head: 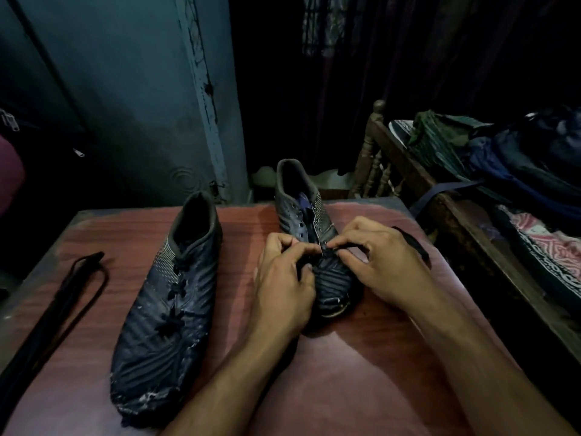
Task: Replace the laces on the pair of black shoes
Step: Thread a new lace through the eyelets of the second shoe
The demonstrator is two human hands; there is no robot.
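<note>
Two black shoes stand on a reddish wooden table (pixel 361 357). The left shoe (pixel 166 309) has a dark lace threaded through its eyelets, toe toward me. The right shoe (pixel 301 215) shows bare upper eyelets and an open tongue. My left hand (pixel 283 284) curls over that shoe's toe end, fingertips pinching at the lowest eyelets. My right hand (pixel 377 262) pinches a black lace (pixel 412 243) at the same spot; the lace trails back over the hand to the right. A loose black lace (pixel 78 284) lies folded at the table's left edge.
A wooden bed frame (pixel 377 152) with piled clothes and bags (pixel 503 158) stands close to the table's right side. A blue-green wall and door frame (pixel 201 105) rise behind the table. A maroon object (pixel 9 174) sits at the far left.
</note>
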